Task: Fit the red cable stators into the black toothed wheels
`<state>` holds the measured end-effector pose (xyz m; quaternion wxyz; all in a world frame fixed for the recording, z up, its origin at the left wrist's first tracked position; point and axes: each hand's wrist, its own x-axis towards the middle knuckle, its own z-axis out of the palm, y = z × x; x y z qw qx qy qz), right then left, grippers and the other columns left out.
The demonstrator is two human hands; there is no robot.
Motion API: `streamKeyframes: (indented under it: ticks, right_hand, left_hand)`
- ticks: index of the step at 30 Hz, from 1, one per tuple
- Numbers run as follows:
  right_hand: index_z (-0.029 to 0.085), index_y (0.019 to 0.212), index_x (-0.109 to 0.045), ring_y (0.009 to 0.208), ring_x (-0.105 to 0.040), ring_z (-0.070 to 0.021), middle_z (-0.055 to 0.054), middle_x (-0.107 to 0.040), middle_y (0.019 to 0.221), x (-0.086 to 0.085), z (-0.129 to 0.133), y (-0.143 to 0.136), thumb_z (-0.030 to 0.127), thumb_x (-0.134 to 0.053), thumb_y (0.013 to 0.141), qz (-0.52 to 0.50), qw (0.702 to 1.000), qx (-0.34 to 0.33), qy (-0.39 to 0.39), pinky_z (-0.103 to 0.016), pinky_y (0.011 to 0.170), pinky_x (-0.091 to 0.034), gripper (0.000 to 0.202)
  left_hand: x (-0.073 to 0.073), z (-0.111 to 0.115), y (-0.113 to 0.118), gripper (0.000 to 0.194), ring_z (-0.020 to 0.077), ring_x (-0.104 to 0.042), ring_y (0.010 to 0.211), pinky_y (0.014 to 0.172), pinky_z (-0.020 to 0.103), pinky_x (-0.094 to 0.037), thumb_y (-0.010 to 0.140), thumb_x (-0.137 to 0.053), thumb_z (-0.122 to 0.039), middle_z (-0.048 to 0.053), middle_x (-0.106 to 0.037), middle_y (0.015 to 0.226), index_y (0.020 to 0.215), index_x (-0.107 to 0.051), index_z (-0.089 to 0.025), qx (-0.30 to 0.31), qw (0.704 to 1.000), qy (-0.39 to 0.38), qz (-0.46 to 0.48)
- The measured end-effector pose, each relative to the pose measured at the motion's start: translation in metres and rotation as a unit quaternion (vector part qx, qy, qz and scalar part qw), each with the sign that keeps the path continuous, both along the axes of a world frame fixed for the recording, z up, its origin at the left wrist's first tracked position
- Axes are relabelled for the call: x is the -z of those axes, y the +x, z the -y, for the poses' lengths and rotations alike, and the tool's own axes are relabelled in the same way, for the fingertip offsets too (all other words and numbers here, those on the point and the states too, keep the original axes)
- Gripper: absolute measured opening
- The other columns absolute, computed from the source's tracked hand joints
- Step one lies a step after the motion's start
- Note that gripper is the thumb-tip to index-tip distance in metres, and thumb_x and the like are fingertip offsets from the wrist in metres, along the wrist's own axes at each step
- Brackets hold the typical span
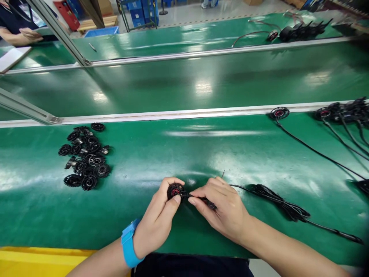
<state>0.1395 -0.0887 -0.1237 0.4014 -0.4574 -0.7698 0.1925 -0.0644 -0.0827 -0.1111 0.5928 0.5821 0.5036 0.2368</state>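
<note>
Near the front edge of the green bench, my left hand (157,215) is closed around a round black toothed part (175,189) with a red centre, thumb on its face. My right hand (220,206) pinches a thin black cable end (188,195) at that part's right side. A dark, slim piece also shows under the right fingers; what it is I cannot make out. Behind the right hand the black cable runs to a tied coil (281,202), which ends in a plug-like tip at the right. A blue band (130,243) circles my left wrist.
A pile of black toothed discs (86,157) lies at the left. At the right are a wired disc (279,112) and a cluster of similar ones (346,111). A metal rail (161,115) crosses behind. A yellow bin (43,261) stands front left; another person's hand (30,35) is far left.
</note>
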Motion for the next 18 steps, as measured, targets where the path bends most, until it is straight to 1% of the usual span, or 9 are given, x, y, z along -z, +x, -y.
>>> streamKeyframes:
  ticks: [3,7,11,14,18]
  right_hand:
    - [0.017,0.089,-0.066,0.063,-0.049,-0.0124,0.003,-0.062,0.068,-0.0001,-0.0008,0.0001,0.023,-0.064,0.098,0.01,1.0,-0.002,-0.003,-0.03,0.067,-0.035,0.011]
    - [0.016,0.094,-0.066,0.067,-0.049,-0.014,0.001,-0.064,0.074,-0.0015,0.0002,0.0023,0.023,-0.063,0.098,0.029,0.999,-0.024,-0.008,-0.031,0.069,-0.035,0.009]
    - [0.016,0.098,-0.066,0.07,-0.05,-0.0147,0.0,-0.065,0.077,-0.0025,0.0018,0.0044,0.018,-0.061,0.097,0.025,0.999,-0.032,-0.022,-0.031,0.07,-0.035,0.005]
    - [0.017,0.096,-0.065,0.067,-0.049,-0.0136,0.001,-0.063,0.073,-0.0022,0.0025,0.0038,0.018,-0.06,0.098,0.0,0.999,-0.03,-0.041,-0.03,0.069,-0.035,0.005]
    - [0.018,0.092,-0.062,0.063,-0.046,-0.0125,0.003,-0.059,0.068,-0.0011,0.0035,0.0012,0.02,-0.058,0.1,-0.027,0.997,-0.029,-0.07,-0.028,0.066,-0.036,0.009]
  left_hand:
    - [-0.0007,-0.0029,0.002,0.019,0.0178,-0.05,0.081,0.073,0.031,-0.041,0.104,-0.044,-0.033,0.001,-0.055,0.093,0.119,-0.054,-0.027,0.007,0.999,0.032,-0.018]
    - [-0.0017,-0.0058,0.0041,0.014,0.0167,-0.048,0.079,0.072,0.03,-0.04,0.103,-0.045,-0.031,-0.001,-0.053,0.092,0.112,-0.054,-0.027,0.009,0.998,0.052,-0.024]
    - [-0.0043,-0.005,0.0024,0.017,0.0169,-0.05,0.082,0.076,0.03,-0.041,0.103,-0.043,-0.028,-0.001,-0.054,0.094,0.118,-0.052,-0.029,0.025,0.998,0.05,-0.032]
    - [-0.006,-0.0041,0.0015,0.021,0.0176,-0.052,0.088,0.081,0.031,-0.042,0.103,-0.042,-0.025,0.0,-0.055,0.101,0.123,-0.049,-0.03,0.038,0.996,0.062,-0.046]
    - [-0.0055,-0.0026,0.0034,0.023,0.018,-0.054,0.086,0.08,0.033,-0.044,0.103,-0.042,-0.024,0.0,-0.056,0.1,0.125,-0.046,-0.029,0.041,0.992,0.093,-0.069]
